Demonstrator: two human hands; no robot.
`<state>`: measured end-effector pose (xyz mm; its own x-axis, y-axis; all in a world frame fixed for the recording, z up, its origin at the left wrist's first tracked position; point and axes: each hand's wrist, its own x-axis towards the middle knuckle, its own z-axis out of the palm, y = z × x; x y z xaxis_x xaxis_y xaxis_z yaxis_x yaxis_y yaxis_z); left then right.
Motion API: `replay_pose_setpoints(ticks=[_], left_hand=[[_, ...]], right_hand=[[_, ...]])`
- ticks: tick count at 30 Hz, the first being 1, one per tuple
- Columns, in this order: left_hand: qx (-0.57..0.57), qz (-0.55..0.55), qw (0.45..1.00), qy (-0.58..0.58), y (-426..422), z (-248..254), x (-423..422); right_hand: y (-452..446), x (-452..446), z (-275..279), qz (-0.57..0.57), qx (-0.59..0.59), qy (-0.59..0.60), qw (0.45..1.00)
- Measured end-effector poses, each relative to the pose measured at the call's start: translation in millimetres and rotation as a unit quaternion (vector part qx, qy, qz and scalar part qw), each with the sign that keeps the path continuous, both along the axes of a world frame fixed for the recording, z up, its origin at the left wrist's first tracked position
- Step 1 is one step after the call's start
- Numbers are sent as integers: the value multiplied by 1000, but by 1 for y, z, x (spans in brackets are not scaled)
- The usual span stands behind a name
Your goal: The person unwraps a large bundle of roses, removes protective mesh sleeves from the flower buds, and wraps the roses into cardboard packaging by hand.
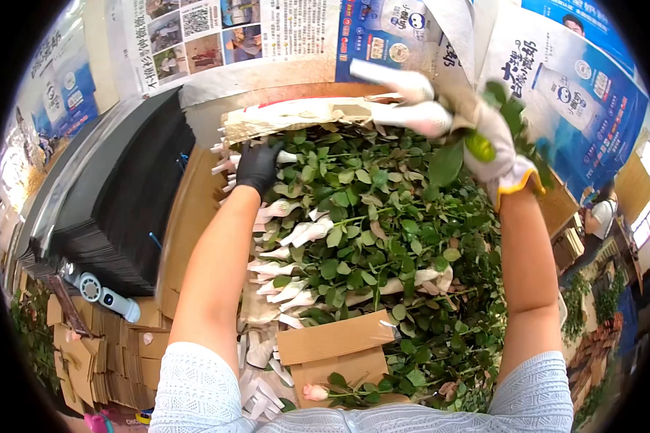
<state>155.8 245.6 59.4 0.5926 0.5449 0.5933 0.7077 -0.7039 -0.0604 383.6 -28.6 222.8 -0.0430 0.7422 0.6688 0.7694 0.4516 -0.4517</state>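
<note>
My right hand (487,137), in a pale work glove with a yellow cuff, is raised over the far right of the pile and closed around leafy rose stems. Two rose heads in white sleeves (419,119) point left from it, blurred by motion. At the pile's upper left, my left hand (257,167) in a black glove rests among the flower ends, fingers apart. Beside it is a white-sleeved rose head (287,156). Many green-leaved roses (383,195) lie sideways in the pile, sleeved heads to the left.
A stack of black sheets (115,195) stands left, with a light-blue handheld fan (108,296) before it. Cardboard pieces (108,353) lie below. Near me, a cardboard piece (336,338) and a pink rose (315,392) rest on the pile. Another person (599,216) is at far right.
</note>
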Motion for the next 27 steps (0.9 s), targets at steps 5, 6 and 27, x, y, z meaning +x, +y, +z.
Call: replay_pose_setpoints(ticks=[5,6,27], left_hand=[[17,-113,991,-66,-92,56,-4],[-21,-214,965,-153,-134,65,-7],[123,634,693,-322,-200,-60,-583]], right_hand=[[16,-6,-23,-15,139,-188,972],[20,-16,-54,42,57,-139,988],[-279,51,-21,-253,167,236,923]])
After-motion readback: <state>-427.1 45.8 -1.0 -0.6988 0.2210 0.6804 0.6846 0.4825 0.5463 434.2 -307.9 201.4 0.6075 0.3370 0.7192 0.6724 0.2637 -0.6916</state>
